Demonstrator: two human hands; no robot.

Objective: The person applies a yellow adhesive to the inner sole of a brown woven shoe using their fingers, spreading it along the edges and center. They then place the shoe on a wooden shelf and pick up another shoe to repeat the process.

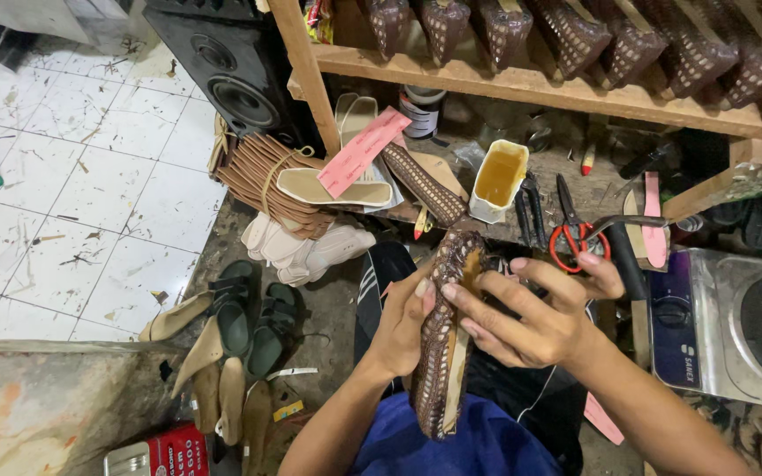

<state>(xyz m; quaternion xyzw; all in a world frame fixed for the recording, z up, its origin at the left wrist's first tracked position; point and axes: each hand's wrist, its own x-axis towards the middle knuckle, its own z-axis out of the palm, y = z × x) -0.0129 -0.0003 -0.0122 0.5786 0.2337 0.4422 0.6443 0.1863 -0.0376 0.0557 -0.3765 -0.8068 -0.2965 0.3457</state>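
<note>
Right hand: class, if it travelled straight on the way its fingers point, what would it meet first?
The right hand points left, so it would press into the brown woven shoe upper it already touches, then probably the left hand behind; depth is unclear.

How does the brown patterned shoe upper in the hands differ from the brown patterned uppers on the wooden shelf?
The brown patterned shoe upper is held between the left hand and the right hand, alone, with its pale inner edge showing. The brown patterned uppers on the wooden shelf stand untouched in a row, side by side. Both share the same dark brown, pale-dotted surface.
</note>
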